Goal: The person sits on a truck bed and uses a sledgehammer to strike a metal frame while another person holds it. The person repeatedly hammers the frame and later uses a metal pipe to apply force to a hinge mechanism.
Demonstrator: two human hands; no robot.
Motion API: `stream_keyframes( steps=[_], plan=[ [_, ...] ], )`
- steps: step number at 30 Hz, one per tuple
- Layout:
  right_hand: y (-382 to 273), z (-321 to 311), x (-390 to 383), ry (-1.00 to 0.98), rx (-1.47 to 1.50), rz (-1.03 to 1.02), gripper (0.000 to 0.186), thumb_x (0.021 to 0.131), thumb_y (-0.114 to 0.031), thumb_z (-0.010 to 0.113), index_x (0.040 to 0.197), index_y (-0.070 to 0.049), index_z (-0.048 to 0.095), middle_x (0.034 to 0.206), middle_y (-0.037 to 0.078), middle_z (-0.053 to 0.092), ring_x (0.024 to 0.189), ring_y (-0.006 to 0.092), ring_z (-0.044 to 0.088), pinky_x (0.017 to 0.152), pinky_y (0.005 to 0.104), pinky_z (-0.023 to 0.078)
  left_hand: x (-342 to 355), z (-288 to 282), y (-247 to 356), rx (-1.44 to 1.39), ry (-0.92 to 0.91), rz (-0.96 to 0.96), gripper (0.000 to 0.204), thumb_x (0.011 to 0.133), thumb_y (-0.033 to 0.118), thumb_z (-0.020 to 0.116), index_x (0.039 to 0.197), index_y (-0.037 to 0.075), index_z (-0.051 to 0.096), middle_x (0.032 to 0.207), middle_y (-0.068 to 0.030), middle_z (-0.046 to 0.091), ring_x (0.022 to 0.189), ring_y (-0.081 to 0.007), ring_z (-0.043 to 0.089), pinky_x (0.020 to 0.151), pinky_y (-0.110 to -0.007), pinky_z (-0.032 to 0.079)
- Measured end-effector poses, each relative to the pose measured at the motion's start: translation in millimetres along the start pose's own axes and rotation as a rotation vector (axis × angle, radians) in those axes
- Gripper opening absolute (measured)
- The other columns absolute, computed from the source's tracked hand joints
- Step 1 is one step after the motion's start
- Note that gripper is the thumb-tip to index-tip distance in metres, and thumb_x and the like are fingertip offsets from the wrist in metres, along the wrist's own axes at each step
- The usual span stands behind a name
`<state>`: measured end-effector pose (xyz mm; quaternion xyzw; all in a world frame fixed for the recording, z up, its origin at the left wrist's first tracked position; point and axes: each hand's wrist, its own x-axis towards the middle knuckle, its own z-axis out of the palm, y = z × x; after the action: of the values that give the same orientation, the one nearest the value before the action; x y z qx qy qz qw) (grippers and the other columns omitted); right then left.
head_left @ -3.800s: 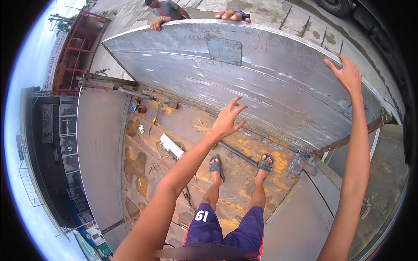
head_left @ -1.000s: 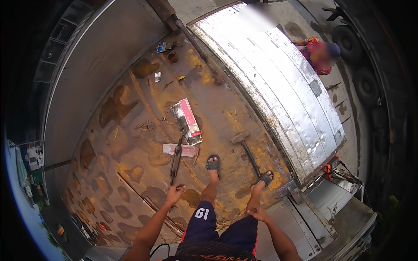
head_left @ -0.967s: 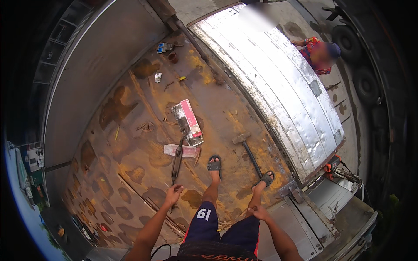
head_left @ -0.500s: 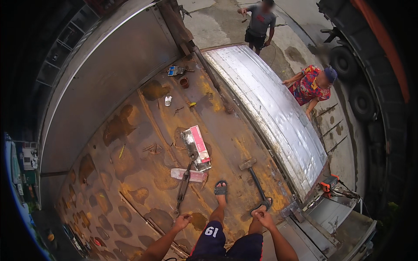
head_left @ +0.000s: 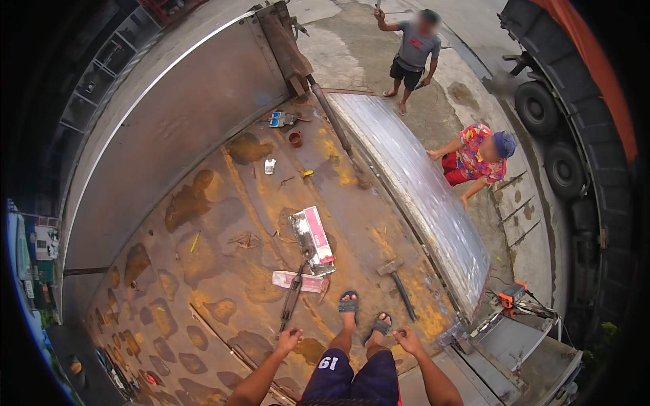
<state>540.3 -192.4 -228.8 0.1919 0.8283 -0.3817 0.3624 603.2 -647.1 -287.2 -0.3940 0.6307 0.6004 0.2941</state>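
My left hand (head_left: 290, 340) hangs over the rusty metal bed, near the lower end of a long metal turnbuckle (head_left: 292, 298). My right hand (head_left: 408, 342) is beside my right knee, a little below the handle of a sledgehammer (head_left: 399, 284). Both hands look empty, with fingers loosely bent. The turnbuckle lies across a pinkish-white block (head_left: 315, 282), its upper end by a worn white and pink box (head_left: 313, 240). My sandalled feet stand between turnbuckle and hammer.
A silver panel (head_left: 413, 183) slopes along the bed's right edge. A person in a colourful shirt (head_left: 477, 155) touches it; another person in grey (head_left: 414, 51) raises an arm behind. A tall metal wall (head_left: 183, 122) stands left. An orange-black device (head_left: 512, 296) lies right; a truck (head_left: 569, 101) is beyond.
The silver panel's outer edge has swung down, so it looks narrower. My right foot has moved left, away from the hammer handle. The person in grey has raised an arm.
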Motion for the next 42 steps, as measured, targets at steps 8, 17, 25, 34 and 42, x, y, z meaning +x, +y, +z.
stream_keyframes(
  steps=[8,17,25,34,42],
  plan=[
    [-30.3,-6.9,43.6,0.017,0.064,-0.024,0.046,0.093,-0.037,0.066,0.109,0.006,0.063,0.084,0.012,0.070,0.070,0.0176,0.067,0.065,0.0315,0.053,-12.6,0.4,12.3,0.085,-0.044,-0.144,0.040,0.094,0.029,0.067,0.116,-0.005,0.066,0.104,-0.0131,0.071,0.088,-0.0186,0.069,0.073,-0.031,0.056],
    [-55.3,-33.0,126.9,-0.028,0.009,0.286,0.045,0.091,-0.036,0.068,0.109,0.005,0.065,0.081,0.014,0.071,0.067,0.0191,0.070,0.058,0.0324,0.053,82.4,-7.5,132.6,0.126,-0.069,-0.039,0.048,0.093,0.037,0.069,0.120,-0.003,0.065,0.102,-0.0117,0.072,0.085,-0.0173,0.069,0.076,-0.030,0.054],
    [-233.2,-76.7,319.2,0.005,0.043,0.084,0.041,0.090,-0.035,0.068,0.101,0.005,0.068,0.087,0.020,0.072,0.082,0.0279,0.071,0.075,0.0371,0.054,168.8,-34.8,387.8,0.082,0.038,0.251,0.038,0.097,0.029,0.065,0.121,0.000,0.065,0.110,-0.0146,0.071,0.101,-0.0215,0.068,0.090,-0.034,0.052],
    [-515.0,-80.5,459.1,0.080,0.091,-0.300,0.042,0.090,-0.036,0.068,0.103,0.004,0.067,0.086,0.018,0.072,0.080,0.0271,0.070,0.075,0.0378,0.054,186.6,-116.5,557.4,0.213,0.132,0.438,0.031,0.095,0.023,0.065,0.117,0.002,0.066,0.110,-0.0159,0.070,0.101,-0.0248,0.069,0.089,-0.036,0.054],
    [-593.7,-17.1,470.0,0.272,0.206,-0.180,0.040,0.090,-0.035,0.068,0.103,0.002,0.068,0.088,0.017,0.072,0.083,0.0269,0.071,0.077,0.0369,0.054,298.3,-267.0,659.1,0.322,0.057,0.535,0.035,0.094,0.026,0.065,0.117,0.000,0.067,0.107,-0.0194,0.070,0.100,-0.0282,0.070,0.086,-0.038,0.056]
  ],
)
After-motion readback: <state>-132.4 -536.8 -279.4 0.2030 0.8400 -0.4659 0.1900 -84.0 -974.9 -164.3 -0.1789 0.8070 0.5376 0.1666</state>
